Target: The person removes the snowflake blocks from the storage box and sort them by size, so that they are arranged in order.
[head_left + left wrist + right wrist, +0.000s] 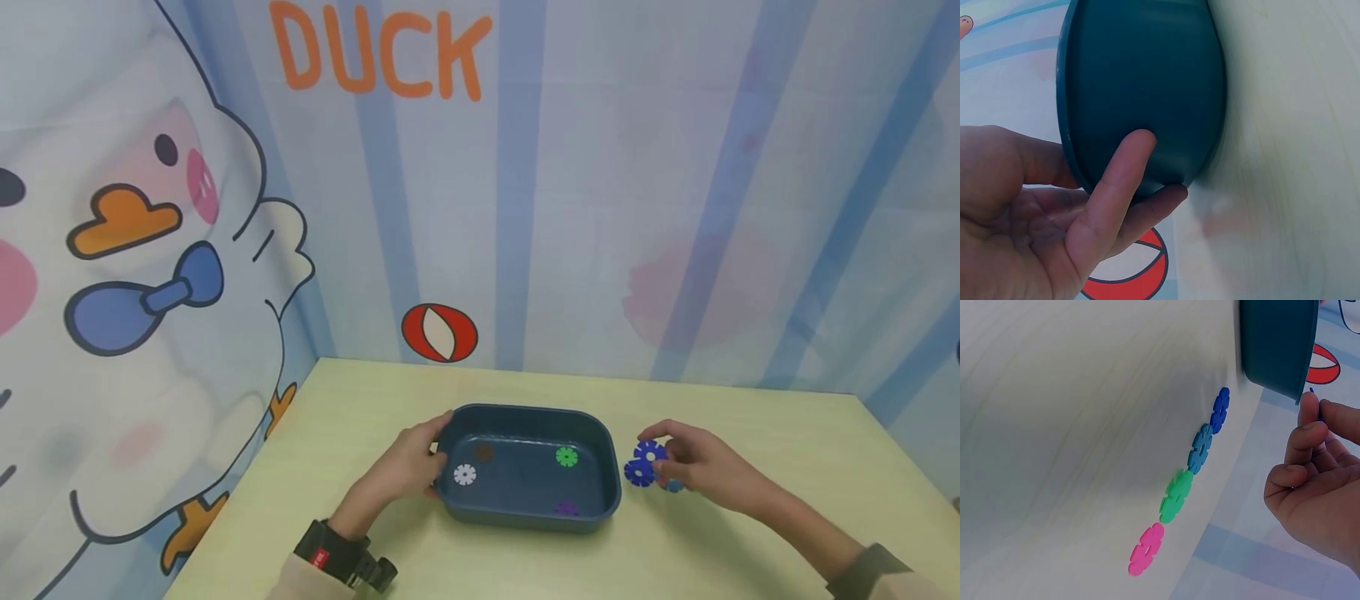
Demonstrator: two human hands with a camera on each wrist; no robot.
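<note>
On the pale yellow table (787, 467) set against the duck-printed backdrop (150, 250), we are steadying the dark blue tray (525, 512) with our left hand (408, 467), thumb hooked over its left rim and fingers curled against the outer wall. Our right hand (701, 467) is pinching a blue snowflake disc (649, 451) upright between thumb and fingertips, just off the tray's right end. The tray is lying leftward of those fingers with its long axis running across the table, white (465, 475), green (566, 457) and purple (566, 507) discs already sitting inside, more discs (1175, 497) lying loose on the table by our right hand.
</note>
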